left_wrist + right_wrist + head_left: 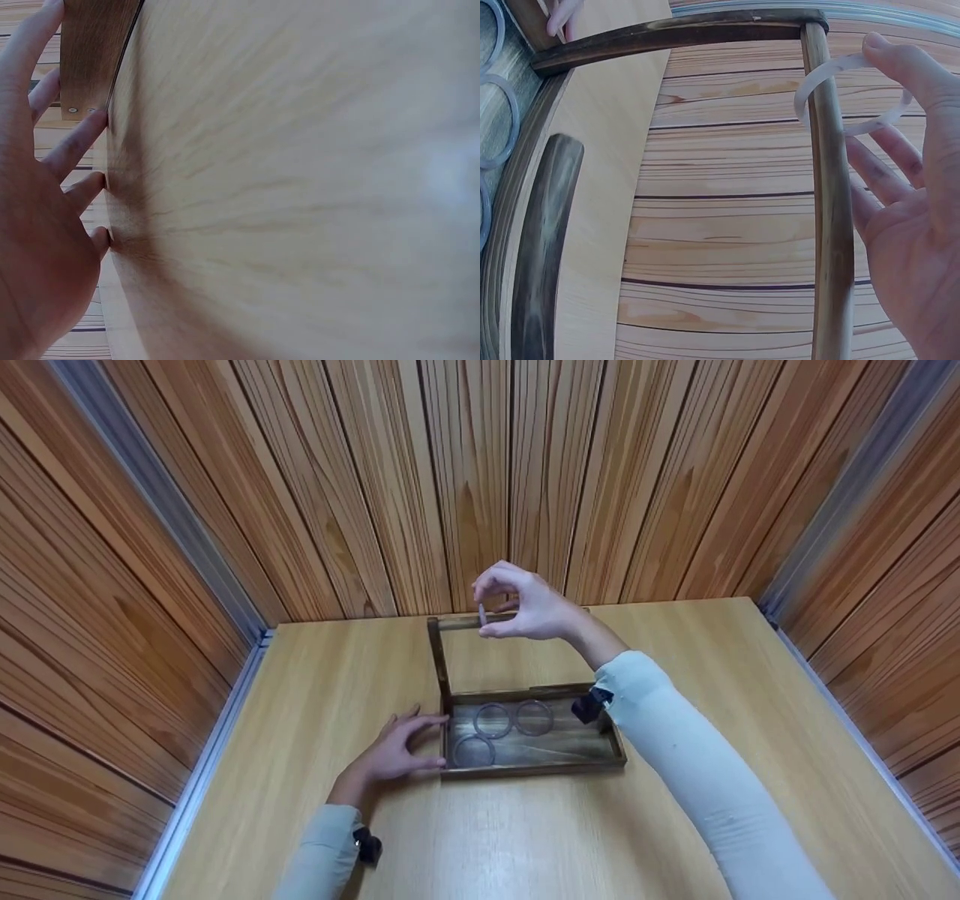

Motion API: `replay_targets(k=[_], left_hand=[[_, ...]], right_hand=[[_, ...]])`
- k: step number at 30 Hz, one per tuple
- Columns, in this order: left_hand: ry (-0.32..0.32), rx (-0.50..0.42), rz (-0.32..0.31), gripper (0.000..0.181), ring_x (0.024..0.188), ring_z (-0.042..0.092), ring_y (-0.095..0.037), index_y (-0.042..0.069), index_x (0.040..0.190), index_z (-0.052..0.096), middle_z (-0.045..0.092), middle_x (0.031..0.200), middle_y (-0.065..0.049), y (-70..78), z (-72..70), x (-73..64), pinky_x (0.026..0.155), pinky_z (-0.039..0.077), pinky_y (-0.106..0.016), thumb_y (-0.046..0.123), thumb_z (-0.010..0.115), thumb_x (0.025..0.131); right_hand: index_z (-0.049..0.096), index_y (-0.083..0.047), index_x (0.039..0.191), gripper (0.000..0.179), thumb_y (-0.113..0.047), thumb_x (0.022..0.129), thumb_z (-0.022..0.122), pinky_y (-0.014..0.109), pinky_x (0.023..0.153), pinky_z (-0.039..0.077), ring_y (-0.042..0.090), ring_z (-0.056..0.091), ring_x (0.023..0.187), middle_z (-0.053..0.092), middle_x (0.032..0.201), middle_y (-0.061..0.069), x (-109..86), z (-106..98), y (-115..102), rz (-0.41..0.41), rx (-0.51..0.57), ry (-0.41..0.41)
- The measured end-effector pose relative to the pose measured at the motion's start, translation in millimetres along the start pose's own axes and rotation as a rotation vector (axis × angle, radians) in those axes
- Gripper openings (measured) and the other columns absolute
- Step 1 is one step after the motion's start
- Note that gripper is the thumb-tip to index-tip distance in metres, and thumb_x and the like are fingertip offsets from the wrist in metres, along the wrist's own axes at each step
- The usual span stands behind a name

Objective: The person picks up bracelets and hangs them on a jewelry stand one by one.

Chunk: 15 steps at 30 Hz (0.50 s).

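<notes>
A translucent pale bangle [816, 84] is pinched edge-on between the thumb and fingers of my right hand [525, 604]. It overlaps the dark wooden top bar [832, 225] in the right wrist view. That bar is raised on an end post [439, 664] above a shallow dark wooden tray [532, 770]. Three similar bangles [493, 721] lie at the tray's left and middle. My left hand [390, 746] is spread at the tray's left end, thumb and index fingertips at its wall. In the left wrist view its other fingertips [100, 180] rest on the tabletop.
The tray stands on a light wooden table [337, 675]. Wood-plank walls [480, 487] rise behind and on both sides, with metal rails [202, 780] along the table's sides. A dark band with a small black device [592, 705] is on the right wrist.
</notes>
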<state>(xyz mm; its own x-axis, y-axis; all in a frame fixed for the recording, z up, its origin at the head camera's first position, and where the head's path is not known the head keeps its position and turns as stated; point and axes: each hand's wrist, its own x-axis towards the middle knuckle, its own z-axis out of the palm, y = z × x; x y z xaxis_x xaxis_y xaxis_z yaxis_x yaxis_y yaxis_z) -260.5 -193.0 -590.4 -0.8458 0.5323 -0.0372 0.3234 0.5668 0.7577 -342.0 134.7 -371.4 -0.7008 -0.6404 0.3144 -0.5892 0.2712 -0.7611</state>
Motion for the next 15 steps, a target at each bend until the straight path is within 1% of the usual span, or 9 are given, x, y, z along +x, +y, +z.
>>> replay_targets(k=[4,6,11,15], left_hand=[[0.005,-0.003,0.001,0.079,0.176,0.014,-0.053,0.024,0.164,0.058,0.046,0.180,-0.017,-1.8,-0.5,-1.2,0.140,-0.006,-0.077,0.047,0.089,0.096],[0.006,-0.002,-0.001,0.078,0.176,0.013,-0.053,0.025,0.164,0.058,0.044,0.180,-0.018,-2.5,-0.1,-1.4,0.140,-0.007,-0.077,0.047,0.088,0.096],[0.004,0.005,-0.011,0.078,0.176,0.013,-0.052,0.026,0.165,0.058,0.045,0.180,-0.016,-3.1,0.8,-1.6,0.140,-0.005,-0.078,0.048,0.088,0.096],[0.015,0.013,0.000,0.079,0.175,0.015,-0.055,0.024,0.164,0.058,0.049,0.178,-0.016,-3.6,-0.3,-1.7,0.138,-0.003,-0.082,0.046,0.089,0.095]], right_hand=[[0.066,0.000,0.127,0.044,-0.003,0.091,0.091,0.063,0.115,0.062,0.035,0.069,0.133,0.061,0.140,0.019,4.2,7.1,-1.4,-0.017,0.004,-0.013],[0.066,0.001,0.128,0.045,-0.003,0.091,0.091,0.061,0.115,0.062,0.035,0.070,0.132,0.062,0.140,0.019,5.7,9.7,-2.7,-0.026,0.003,-0.018],[0.066,0.003,0.128,0.045,-0.002,0.091,0.091,0.046,0.117,0.063,0.033,0.070,0.131,0.063,0.136,0.017,9.5,14.5,-7.9,-0.045,-0.018,-0.015],[0.067,0.000,0.126,0.044,-0.006,0.091,0.092,0.042,0.119,0.061,0.031,0.070,0.131,0.064,0.134,0.016,13.5,17.8,-9.3,-0.054,-0.042,-0.011]])
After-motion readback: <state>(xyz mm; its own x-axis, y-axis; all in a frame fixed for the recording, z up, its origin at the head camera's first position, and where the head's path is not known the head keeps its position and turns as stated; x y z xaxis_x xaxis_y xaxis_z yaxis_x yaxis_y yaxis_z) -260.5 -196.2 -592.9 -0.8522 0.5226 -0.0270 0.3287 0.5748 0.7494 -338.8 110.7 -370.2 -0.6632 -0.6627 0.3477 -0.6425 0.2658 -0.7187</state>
